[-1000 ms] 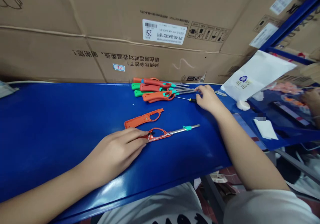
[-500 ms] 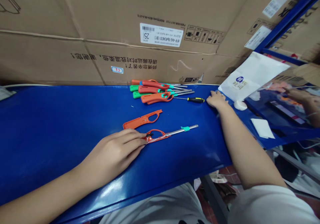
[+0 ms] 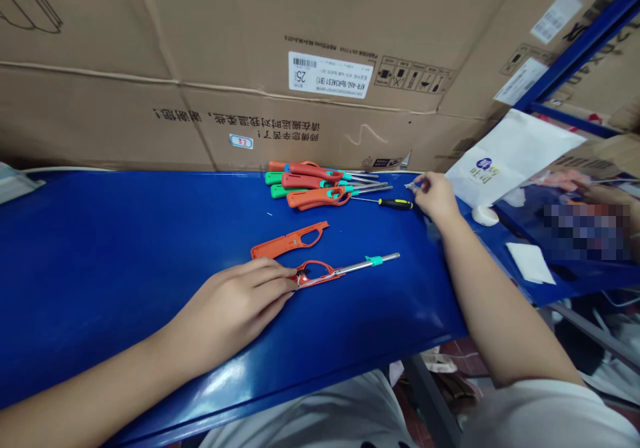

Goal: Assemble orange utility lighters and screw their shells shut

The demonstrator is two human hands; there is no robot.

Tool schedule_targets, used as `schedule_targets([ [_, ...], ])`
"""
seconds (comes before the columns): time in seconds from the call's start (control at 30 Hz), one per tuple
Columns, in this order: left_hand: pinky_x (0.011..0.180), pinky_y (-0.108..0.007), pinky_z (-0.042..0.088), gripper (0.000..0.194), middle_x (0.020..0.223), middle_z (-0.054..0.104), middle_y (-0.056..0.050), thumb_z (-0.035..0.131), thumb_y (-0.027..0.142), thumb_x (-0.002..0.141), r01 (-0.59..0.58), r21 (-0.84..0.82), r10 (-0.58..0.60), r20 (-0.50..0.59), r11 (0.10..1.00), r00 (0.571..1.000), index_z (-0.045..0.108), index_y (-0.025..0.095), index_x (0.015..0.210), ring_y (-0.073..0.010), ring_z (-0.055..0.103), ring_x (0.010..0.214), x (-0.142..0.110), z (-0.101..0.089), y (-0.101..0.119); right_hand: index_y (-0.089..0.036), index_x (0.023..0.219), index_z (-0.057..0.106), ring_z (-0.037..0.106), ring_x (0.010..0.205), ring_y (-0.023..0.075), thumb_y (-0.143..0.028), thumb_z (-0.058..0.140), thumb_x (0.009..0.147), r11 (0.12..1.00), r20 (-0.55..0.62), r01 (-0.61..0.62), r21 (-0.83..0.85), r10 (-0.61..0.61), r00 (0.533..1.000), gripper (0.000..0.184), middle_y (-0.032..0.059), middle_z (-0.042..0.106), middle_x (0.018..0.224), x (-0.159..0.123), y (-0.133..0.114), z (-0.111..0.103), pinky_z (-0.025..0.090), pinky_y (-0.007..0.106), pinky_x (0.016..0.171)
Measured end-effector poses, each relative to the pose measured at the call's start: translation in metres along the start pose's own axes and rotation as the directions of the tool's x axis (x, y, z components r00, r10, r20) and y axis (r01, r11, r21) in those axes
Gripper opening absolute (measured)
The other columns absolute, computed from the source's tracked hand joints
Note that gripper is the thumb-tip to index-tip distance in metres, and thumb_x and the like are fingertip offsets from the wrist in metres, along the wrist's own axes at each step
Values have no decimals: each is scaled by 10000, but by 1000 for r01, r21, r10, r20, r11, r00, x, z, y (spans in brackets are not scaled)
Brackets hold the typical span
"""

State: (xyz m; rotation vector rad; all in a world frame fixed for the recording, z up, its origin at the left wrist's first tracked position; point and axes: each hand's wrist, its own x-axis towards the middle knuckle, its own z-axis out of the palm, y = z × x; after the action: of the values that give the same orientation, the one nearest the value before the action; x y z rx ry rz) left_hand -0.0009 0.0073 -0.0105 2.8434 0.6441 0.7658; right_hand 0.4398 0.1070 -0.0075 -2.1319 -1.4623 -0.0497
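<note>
One lighter (image 3: 342, 271) (orange) under left hand (image 3: 243, 296)

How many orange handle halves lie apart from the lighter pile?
2: the loose half lies nearer the pile; the rod-bearing half lies partly hidden under the left grip. Any beneath that grip would be unseen.

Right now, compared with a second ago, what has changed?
The right hand has shifted right, uncovering the screwdriver handle, and now pinches a small clear piece, apparently the one that lay farther right. The left hand still holds the open orange lighter half; the loose orange half and the pile of lighters have not moved.
</note>
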Motion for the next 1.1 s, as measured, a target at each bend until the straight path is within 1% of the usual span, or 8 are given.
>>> schedule_targets([
  [0.13,872,-371,618,203,1126,771,-55,538,185,1021,5,-12,-5,-5,1000,1000,716,183,1119,-224,737,998,0,1,0,-107,1363,510,634,813,236,-151,566,778,991,17,17,132,-20,1000,589,180,621,1159,-3,-20,-10,556,445,845],
  [0.23,870,-365,613,207,1138,766,-51,535,182,1021,18,-21,-18,11,1000,1000,718,192,1118,-222,730,1009,0,2,1,-156,1363,514,671,813,224,-117,533,792,961,166,87,263,-134,977,573,112,669,1026,-21,-47,-15,586,394,803],
  [0.37,870,-350,604,205,1125,766,-53,528,180,1024,28,-33,-27,18,999,999,717,190,1103,-214,726,1010,1,0,2,-222,1255,582,680,828,200,-147,531,849,856,354,221,468,-411,840,416,70,679,1008,-67,-87,-16,599,362,772],
  [0.5,870,-330,592,194,1102,767,-47,530,181,1024,55,-60,-54,19,997,998,715,196,1082,-198,724,1004,2,-1,3,-226,1239,569,671,934,208,-191,479,933,723,355,322,611,-614,705,320,87,666,1085,-107,-110,-8,591,387,815],
  [0.7,886,-333,583,178,1105,767,-36,549,166,1011,71,-92,-70,22,993,997,706,201,1085,-196,724,1006,2,0,2,-222,1198,572,660,1004,215,-256,497,988,684,322,367,630,-661,678,226,90,659,1110,-115,-107,8,565,412,908],
  [0.9,896,-329,589,187,1116,770,-38,571,164,995,99,-112,-96,31,989,995,733,214,1075,-195,733,1017,3,-2,1,-231,1150,624,632,1079,255,-134,527,938,617,316,631,471,-785,532,252,101,657,1109,-112,-102,6,538,457,957],
  [1.03,896,-323,599,193,1110,772,-48,570,169,993,100,-115,-98,28,988,995,741,217,1072,-196,734,1016,2,-2,0,-242,1211,626,628,1090,249,-173,594,918,614,326,636,467,-789,521,303,88,673,1130,-107,-101,-2,527,454,979],
  [1.1,891,-326,602,195,1113,771,-48,571,166,991,92,-111,-90,25,990,996,737,217,1080,-200,733,1020,2,-2,0,-241,1166,650,637,1055,245,-222,614,914,627,287,637,449,-776,561,255,80,677,1099,-98,-95,-7,530,444,965],
])
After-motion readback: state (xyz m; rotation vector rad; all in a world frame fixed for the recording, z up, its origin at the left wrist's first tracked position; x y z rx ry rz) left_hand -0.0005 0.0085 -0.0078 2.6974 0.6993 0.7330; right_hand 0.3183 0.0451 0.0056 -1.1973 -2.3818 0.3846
